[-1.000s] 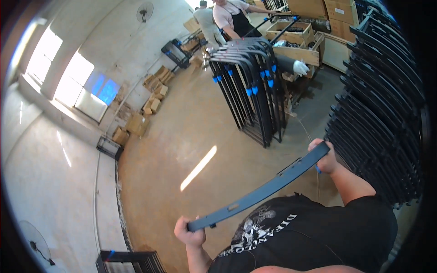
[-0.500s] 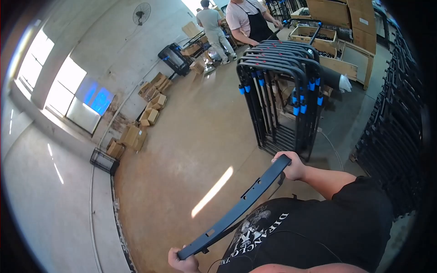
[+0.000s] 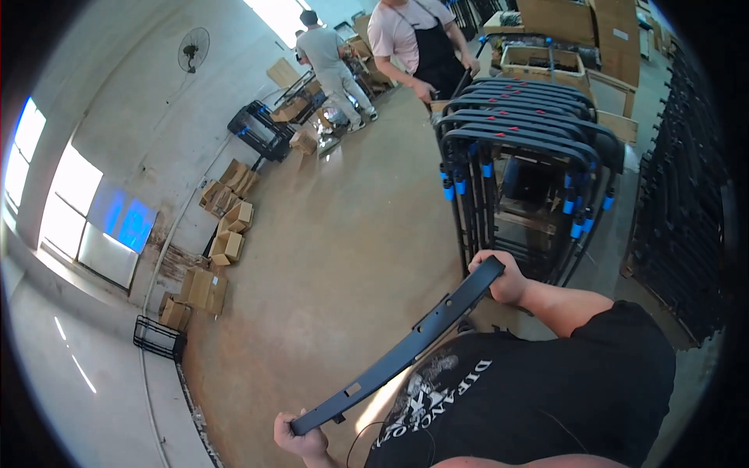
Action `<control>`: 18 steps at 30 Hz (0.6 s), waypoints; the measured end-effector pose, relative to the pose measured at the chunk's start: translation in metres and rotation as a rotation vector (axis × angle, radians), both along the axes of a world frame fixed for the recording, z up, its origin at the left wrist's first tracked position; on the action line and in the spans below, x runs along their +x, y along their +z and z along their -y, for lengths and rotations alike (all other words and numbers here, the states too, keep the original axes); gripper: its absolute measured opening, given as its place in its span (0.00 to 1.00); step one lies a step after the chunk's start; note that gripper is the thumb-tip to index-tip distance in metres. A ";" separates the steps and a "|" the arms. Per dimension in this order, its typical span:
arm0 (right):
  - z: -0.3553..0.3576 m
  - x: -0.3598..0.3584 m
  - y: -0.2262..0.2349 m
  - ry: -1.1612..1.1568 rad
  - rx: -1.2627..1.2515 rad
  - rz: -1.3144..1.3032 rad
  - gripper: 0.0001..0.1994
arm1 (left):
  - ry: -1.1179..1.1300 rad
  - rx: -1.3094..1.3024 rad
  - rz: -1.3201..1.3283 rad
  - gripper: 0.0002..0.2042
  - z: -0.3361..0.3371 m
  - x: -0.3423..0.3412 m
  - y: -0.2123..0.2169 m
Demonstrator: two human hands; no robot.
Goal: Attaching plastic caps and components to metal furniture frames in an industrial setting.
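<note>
A long, dark metal bar (image 3: pixel 398 357) with rounded ends and several slots and holes lies slantwise across the front of my body. It looks like one side of a frame, but whatever lies beneath it is mostly hidden. My left hand (image 3: pixel 300 438) is closed around its lower left end. At the upper right end my right hand (image 3: pixel 501 274) grips it, close to a stack of black tubular frames (image 3: pixel 515 129) with blue clips and small red marks.
Someone in a black apron (image 3: pixel 437 51) stands behind the stack, and another person (image 3: pixel 328 66) is farther back. Cardboard boxes (image 3: pixel 204 290) line the left wall. More black frames (image 3: pixel 679 210) lean in a row at the right. Brown concrete floor (image 3: pixel 312 257) lies ahead.
The view has shifted, bringing the frame stack nearer and farther right. I still hold the bar at both ends. The aproned person's hands are lower, by the stack.
</note>
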State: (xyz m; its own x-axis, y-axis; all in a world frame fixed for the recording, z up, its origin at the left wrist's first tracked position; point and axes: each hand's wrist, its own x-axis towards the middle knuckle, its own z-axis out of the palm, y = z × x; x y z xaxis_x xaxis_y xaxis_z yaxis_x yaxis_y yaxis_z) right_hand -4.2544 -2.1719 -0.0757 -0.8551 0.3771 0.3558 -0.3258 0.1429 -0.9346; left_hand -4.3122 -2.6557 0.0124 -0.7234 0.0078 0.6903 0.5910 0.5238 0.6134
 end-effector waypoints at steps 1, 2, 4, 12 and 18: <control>-0.004 -0.035 -0.010 0.007 -0.056 -0.003 0.02 | 0.009 -0.030 0.024 0.17 -0.007 -0.034 0.003; -0.013 -0.075 -0.015 0.027 -0.102 -0.012 0.02 | 0.011 -0.037 0.028 0.17 -0.016 -0.066 0.004; -0.031 -0.154 -0.020 0.027 -0.065 -0.019 0.02 | 0.076 -0.111 0.008 0.17 -0.026 -0.130 0.007; -0.061 -0.424 0.004 0.130 0.043 -0.052 0.02 | 0.121 0.007 -0.016 0.11 -0.032 -0.350 0.014; -0.084 -0.574 -0.006 0.019 0.037 -0.034 0.04 | 0.073 0.014 0.048 0.11 -0.080 -0.553 0.005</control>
State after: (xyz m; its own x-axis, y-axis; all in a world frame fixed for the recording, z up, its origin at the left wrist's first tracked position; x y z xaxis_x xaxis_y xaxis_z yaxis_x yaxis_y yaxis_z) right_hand -4.8279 -2.0883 -0.0820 -0.8492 0.3463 0.3986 -0.3607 0.1709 -0.9169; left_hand -4.8653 -2.5756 0.0173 -0.7540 -0.0557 0.6545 0.5213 0.5557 0.6477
